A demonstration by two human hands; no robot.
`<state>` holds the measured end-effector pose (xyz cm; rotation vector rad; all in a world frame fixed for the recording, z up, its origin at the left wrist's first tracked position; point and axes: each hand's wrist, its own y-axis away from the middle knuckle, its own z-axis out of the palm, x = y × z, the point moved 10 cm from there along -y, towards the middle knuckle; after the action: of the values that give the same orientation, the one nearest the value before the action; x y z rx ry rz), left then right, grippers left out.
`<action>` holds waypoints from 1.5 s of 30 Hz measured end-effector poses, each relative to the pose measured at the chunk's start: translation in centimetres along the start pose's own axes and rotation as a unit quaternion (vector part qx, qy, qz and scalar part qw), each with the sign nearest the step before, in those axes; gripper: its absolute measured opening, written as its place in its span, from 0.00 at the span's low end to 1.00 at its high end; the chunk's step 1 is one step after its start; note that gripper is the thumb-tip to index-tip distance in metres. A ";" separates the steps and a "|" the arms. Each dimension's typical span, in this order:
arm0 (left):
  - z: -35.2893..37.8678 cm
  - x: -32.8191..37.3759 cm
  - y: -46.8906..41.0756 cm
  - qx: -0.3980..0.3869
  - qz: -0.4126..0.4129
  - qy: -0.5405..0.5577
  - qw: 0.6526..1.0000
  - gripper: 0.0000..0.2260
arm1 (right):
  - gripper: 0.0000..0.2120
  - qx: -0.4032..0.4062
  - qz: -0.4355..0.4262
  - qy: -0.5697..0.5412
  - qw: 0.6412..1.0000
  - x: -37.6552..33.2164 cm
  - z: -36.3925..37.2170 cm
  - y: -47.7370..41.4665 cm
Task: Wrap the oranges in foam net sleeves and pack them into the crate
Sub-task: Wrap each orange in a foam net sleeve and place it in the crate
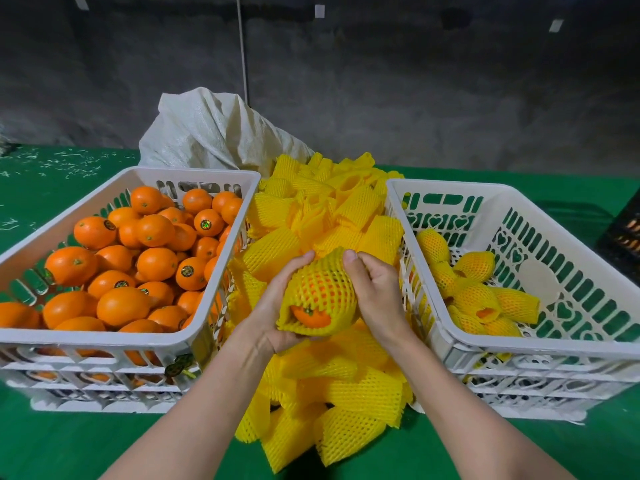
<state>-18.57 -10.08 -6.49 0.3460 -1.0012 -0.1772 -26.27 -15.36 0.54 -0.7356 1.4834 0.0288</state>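
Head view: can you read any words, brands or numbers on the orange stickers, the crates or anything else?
No text can be read.
Round stickers on the oranges: printed, too small and blurred to read.
Left crate and right crate: cut-out patterns only, no lettering seen.
White tags on the wall: nothing legible.

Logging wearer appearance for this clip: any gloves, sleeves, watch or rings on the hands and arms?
None visible. The left hand and right hand wear no gloves or rings; nails are short. Both forearms are uncovered down to the frame edge: no sleeve, watch or band.
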 end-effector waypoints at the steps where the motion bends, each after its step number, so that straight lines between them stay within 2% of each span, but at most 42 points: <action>1: 0.1 0.3 0.1 0.003 0.010 0.004 1.000 0.22 | 0.19 0.001 -0.001 0.005 1.000 0.1 -0.1 0.1; 3: 0.5 1.4 0.3 0.014 0.047 0.000 0.999 0.22 | 0.17 -0.013 0.027 0.013 0.999 0.6 -0.4 0.1; 5: 1.0 2.6 0.5 0.033 0.088 -0.056 0.994 0.20 | 0.15 -0.055 0.130 -0.031 0.989 2.1 -0.3 0.3; 7: 1.4 3.7 0.6 0.067 0.114 -0.135 0.982 0.17 | 0.20 -0.112 0.251 -0.151 0.950 3.4 0.7 1.2; 8: 1.7 4.1 0.7 0.086 0.127 -0.168 0.974 0.15 | 0.23 -0.132 0.277 -0.199 0.931 3.5 1.1 1.5; 10: 2.7 5.2 0.9 0.111 0.173 -0.233 0.951 0.09 | 0.23 -0.148 0.282 -0.234 0.919 3.3 0.9 1.5; 11: 3.4 5.5 0.9 0.119 0.199 -0.266 0.936 0.10 | 0.22 -0.145 0.279 -0.242 0.918 3.1 0.4 1.4; 12: 4.3 5.8 0.9 0.124 0.222 -0.299 0.920 0.14 | 0.19 -0.135 0.272 -0.246 0.921 3.0 -0.2 1.1; 14: 6.0 6.1 0.6 0.137 0.280 -0.363 0.878 0.29 | 0.16 -0.104 0.255 -0.237 0.931 2.8 -2.3 0.5; 16: 7.6 6.6 0.7 0.158 0.344 -0.409 0.830 0.33 | 0.16 -0.072 0.237 -0.196 0.949 2.8 -4.8 0.1; 18: 8.6 6.9 0.5 0.190 0.390 -0.422 0.796 0.31 | 0.18 -0.054 0.220 -0.160 0.961 2.8 -7.3 -0.2; 20: 9.1 6.6 -0.4 0.203 0.410 -0.406 0.791 0.23 | 0.21 -0.035 0.205 -0.149 0.967 2.6 -9.9 -0.6; 23: 11.0 4.8 -3.1 0.180 0.404 -0.434 0.785 0.10 | 0.28 0.023 0.182 -0.152 0.971 2.6 -15.0 -2.0; 27: 15.9 2.6 -6.6 0.101 0.397 -0.525 0.746 0.06 | 0.40 0.126 0.200 -0.071 0.969 4.7 -22.1 -4.1; 29: 18.1 1.7 -8.8 0.072 0.365 -0.581 0.724 0.07 | 0.37 0.153 0.221 -0.041 0.962 6.2 -24.5 -5.2; 31: 19.3 0.2 -11.0 0.052 0.316 -0.658 0.682 0.09 | 0.34 0.158 0.247 -0.017 0.956 7.7 -26.2 -6.6; 33: 19.7 -1.2 -12.2 0.050 0.280 -0.744 0.605 0.10 | 0.35 0.150 0.269 0.032 0.951 9.1 -27.3 -8.4; 34: 19.7 -1.6 -12.5 0.050 0.275 -0.767 0.577 0.10 | 0.36 0.145 0.275 0.059 0.949 9.7 -27.7 -9.3; 35: 19.6 -1.8 -12.7 0.050 0.273 -0.778 0.564 0.10 | 0.36 0.139 0.278 0.080 0.947 10.2 -28.0 -10.3; 38: 19.3 -1.7 -12.9 0.061 0.277 -0.780 0.558 0.11 | 0.40 0.143 0.289 0.132 0.937 11.4 -28.6 -12.9; 41: 19.1 -1.7 -13.0 0.073 0.288 -0.766 0.570 0.11 | 0.46 0.157 0.330 0.200 0.909 14.4 -29.3 -12.8; 45: 18.8 -1.7 -12.8 0.080 0.300 -0.749 0.585 0.10 | 0.47 0.110 0.396 0.282 0.867 19.5 -29.3 -9.7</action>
<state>-35.25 -25.28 -3.21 -0.1188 -2.8000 0.3521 -45.32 -44.57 -10.43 0.1194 2.2290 0.2842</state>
